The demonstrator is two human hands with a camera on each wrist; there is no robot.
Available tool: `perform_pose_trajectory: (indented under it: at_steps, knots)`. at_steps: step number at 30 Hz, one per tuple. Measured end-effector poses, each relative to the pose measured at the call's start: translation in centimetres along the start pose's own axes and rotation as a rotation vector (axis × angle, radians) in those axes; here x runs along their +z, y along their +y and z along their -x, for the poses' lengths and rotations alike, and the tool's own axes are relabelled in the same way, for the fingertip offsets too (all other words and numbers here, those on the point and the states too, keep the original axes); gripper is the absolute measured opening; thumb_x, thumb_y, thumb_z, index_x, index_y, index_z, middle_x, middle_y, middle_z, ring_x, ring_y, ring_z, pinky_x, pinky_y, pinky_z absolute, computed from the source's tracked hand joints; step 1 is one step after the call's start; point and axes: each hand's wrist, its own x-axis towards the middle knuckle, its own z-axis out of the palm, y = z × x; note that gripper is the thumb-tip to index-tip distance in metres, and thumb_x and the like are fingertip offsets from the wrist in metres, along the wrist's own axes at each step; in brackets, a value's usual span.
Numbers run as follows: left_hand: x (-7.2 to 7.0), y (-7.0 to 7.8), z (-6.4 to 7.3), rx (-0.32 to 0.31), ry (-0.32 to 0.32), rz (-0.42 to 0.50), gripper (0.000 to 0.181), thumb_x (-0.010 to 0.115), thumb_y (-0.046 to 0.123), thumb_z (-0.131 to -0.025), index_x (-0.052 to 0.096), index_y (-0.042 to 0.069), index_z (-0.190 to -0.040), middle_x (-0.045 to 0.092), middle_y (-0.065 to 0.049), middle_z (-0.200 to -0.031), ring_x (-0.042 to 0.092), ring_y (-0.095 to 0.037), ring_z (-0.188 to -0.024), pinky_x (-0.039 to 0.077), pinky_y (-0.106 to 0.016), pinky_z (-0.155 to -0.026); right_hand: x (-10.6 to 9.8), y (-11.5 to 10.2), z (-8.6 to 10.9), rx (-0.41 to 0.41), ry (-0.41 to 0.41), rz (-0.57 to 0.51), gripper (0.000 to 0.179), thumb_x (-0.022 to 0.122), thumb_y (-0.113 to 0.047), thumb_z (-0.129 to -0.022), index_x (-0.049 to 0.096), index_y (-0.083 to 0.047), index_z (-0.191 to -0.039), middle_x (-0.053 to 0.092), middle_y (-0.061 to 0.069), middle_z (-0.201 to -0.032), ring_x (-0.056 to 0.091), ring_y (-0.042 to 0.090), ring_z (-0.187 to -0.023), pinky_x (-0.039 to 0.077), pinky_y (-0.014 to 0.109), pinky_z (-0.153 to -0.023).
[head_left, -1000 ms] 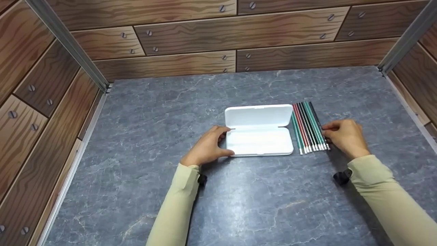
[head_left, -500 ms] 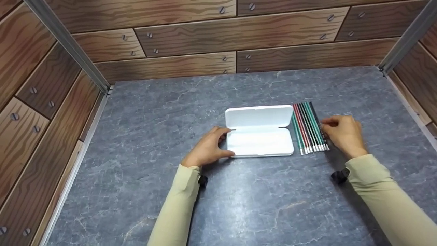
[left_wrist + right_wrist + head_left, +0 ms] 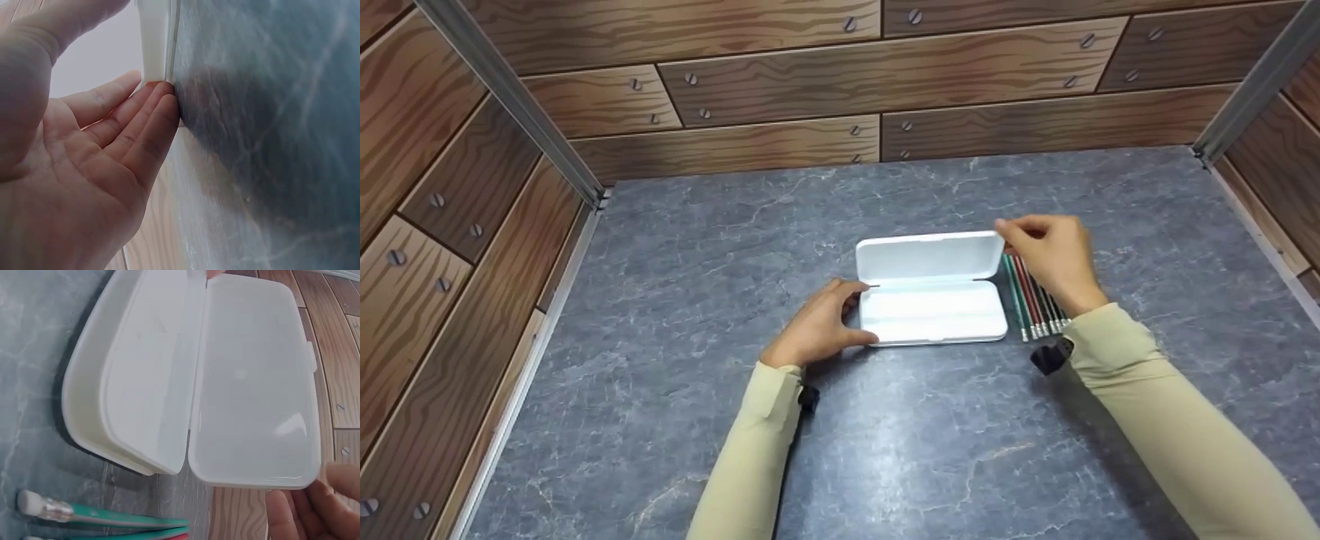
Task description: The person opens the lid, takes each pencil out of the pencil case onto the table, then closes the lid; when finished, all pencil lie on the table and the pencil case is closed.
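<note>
A white pencil case lies on the table with its lid raised and nothing inside. My left hand holds the case's left end, thumb at the front corner and fingers near the hinge. In the left wrist view, the fingertips press against the end wall. My right hand holds the lid's upper right corner, and its fingers show at the lid's edge in the right wrist view. Beneath that hand, a row of pencils in green, red and black lies beside the case, partly hidden.
The grey marbled table spreads around the case. Wood-patterned walls close off the back and both sides, with metal posts at the corners. Dark wrist cameras sit at both cuffs.
My right hand has left the right edge of the pencil row and moved left and up to the lid's corner. The left hand has stayed on the case.
</note>
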Motion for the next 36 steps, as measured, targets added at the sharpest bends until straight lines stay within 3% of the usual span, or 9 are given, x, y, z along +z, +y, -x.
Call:
perform_pose_trajectory:
  at_steps: [3,6,10,19,24,29,32,34,36]
  knots:
    - [-0.1,0.3,-0.2,-0.008,0.003,-0.007,0.080,0.097,0.023,-0.091,0.059,0.005,-0.159,0.065,-0.015,-0.147,0.064,-0.032,-0.135,0.054,-0.048,-0.120,-0.3,0.1,0.4,-0.015,0.014,-0.002,0.040,0.081,-0.040,-0.105,0.087,-0.002,-0.117,0.083,0.002,-0.088,0.068,-0.001,-0.072,0.051,0.013,-0.064]
    - [-0.3,0.5,-0.4,-0.012,0.011,-0.005,0.079,0.097,0.023,-0.090,0.060,0.004,-0.157,0.066,-0.015,-0.147,0.064,-0.032,-0.136,0.054,-0.048,-0.120,-0.7,0.3,0.9,-0.031,0.005,-0.053,0.037,0.084,-0.036,-0.103,0.087,-0.001,-0.115,0.078,-0.014,-0.082,0.068,-0.003,-0.073,0.054,0.012,-0.067]
    - [-0.4,0.4,-0.4,-0.017,0.023,0.004,0.076,0.098,0.024,-0.089,0.062,0.003,-0.153,0.066,-0.015,-0.147,0.066,-0.032,-0.136,0.055,-0.047,-0.120,-1.0,0.8,1.7,-0.040,-0.031,-0.103,0.035,0.085,-0.032,-0.103,0.087,-0.001,-0.117,0.075,-0.022,-0.086,0.070,-0.004,-0.079,0.056,0.012,-0.071]
    - [-0.3,0.2,0.3,-0.001,0.056,-0.056,0.066,0.098,0.031,-0.089,0.071,0.006,-0.144,0.070,-0.012,-0.134,0.066,-0.029,-0.122,0.056,-0.048,-0.114,-1.6,2.0,3.9,-0.115,-0.181,-0.074,0.023,0.086,-0.023,-0.102,0.087,-0.005,-0.117,0.083,0.016,-0.121,0.069,-0.006,-0.099,0.053,0.008,-0.087]
    - [-0.3,0.3,0.5,0.003,0.061,-0.103,0.056,0.096,0.030,-0.091,0.076,0.010,-0.139,0.070,-0.012,-0.129,0.062,-0.028,-0.112,0.055,-0.050,-0.107,-1.4,2.5,5.3,-0.180,-0.259,0.022,0.021,0.088,-0.014,-0.097,0.087,-0.006,-0.116,0.083,0.016,-0.123,0.073,0.011,-0.107,0.051,0.006,-0.092]
    - [-0.8,0.1,0.7,-0.010,0.003,-0.093,0.066,0.093,0.036,-0.094,0.071,0.013,-0.152,0.069,-0.015,-0.146,0.066,-0.034,-0.130,0.055,-0.054,-0.116,-0.7,3.1,6.6,-0.281,-0.253,0.129,0.016,0.089,-0.008,-0.094,0.088,-0.003,-0.110,0.082,0.014,-0.118,0.077,0.034,-0.108,0.056,0.016,-0.092]
    - [-1.2,0.2,0.9,-0.015,0.027,-0.039,0.070,0.090,0.041,-0.097,0.067,0.011,-0.156,0.068,-0.013,-0.151,0.067,-0.034,-0.136,0.057,-0.053,-0.118,-0.6,3.3,7.2,-0.303,-0.261,0.177,0.014,0.089,-0.008,-0.095,0.088,-0.004,-0.108,0.081,0.014,-0.117,0.077,0.033,-0.106,0.060,0.027,-0.091]
    - [-1.2,0.5,1.0,0.020,0.072,0.021,0.066,0.087,0.040,-0.100,0.067,0.009,-0.155,0.069,-0.012,-0.150,0.069,-0.032,-0.137,0.058,-0.048,-0.118,-0.7,3.2,7.3,-0.308,-0.269,0.201,0.012,0.088,-0.009,-0.096,0.089,-0.005,-0.107,0.081,0.013,-0.116,0.076,0.033,-0.106,0.061,0.034,-0.092]
    - [-0.9,0.9,0.8,0.104,0.115,0.055,0.055,0.083,0.035,-0.104,0.071,0.008,-0.150,0.072,-0.012,-0.144,0.070,-0.031,-0.137,0.059,-0.045,-0.119,-0.6,3.1,7.3,-0.309,-0.270,0.212,0.010,0.087,-0.009,-0.097,0.089,-0.004,-0.105,0.081,0.014,-0.115,0.075,0.034,-0.107,0.060,0.041,-0.094]
